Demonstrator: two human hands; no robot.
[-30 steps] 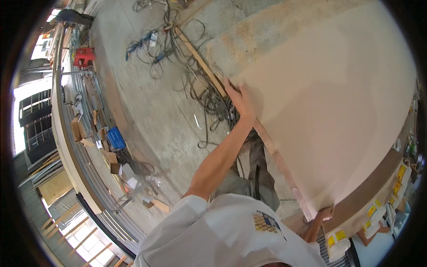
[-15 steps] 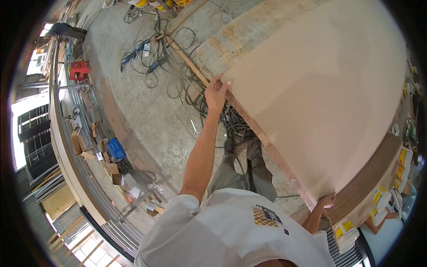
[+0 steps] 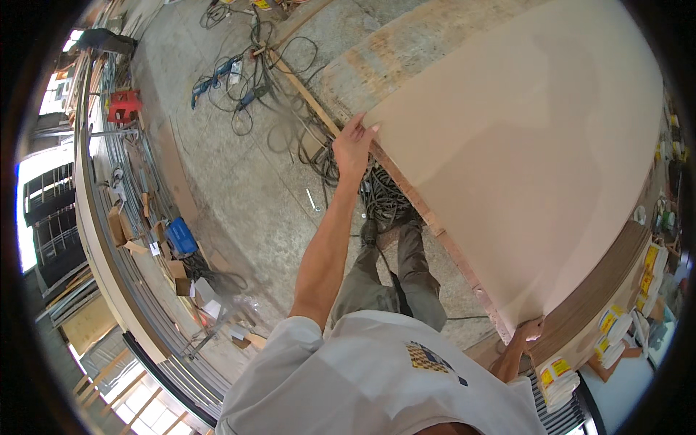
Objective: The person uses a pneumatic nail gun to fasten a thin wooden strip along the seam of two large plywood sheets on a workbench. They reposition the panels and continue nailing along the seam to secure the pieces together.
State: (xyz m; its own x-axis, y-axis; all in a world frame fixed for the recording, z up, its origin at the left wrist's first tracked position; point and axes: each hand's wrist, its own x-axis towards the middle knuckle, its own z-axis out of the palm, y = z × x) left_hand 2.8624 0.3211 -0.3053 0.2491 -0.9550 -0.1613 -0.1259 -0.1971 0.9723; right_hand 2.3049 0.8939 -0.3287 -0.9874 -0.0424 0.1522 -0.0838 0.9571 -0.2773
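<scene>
- Left hand [image 3: 353, 145] and right hand [image 3: 528, 332] have fingers curled over the edge of the large tan board [image 3: 529, 159].
- Board could slip; tangled cables [image 3: 290, 138] underfoot could trip.

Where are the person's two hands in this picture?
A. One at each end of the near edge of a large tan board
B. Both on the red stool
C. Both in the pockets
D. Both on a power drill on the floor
A: the left hand grips one corner of the large tan board, and the right hand holds the other end of its near edge.
</scene>
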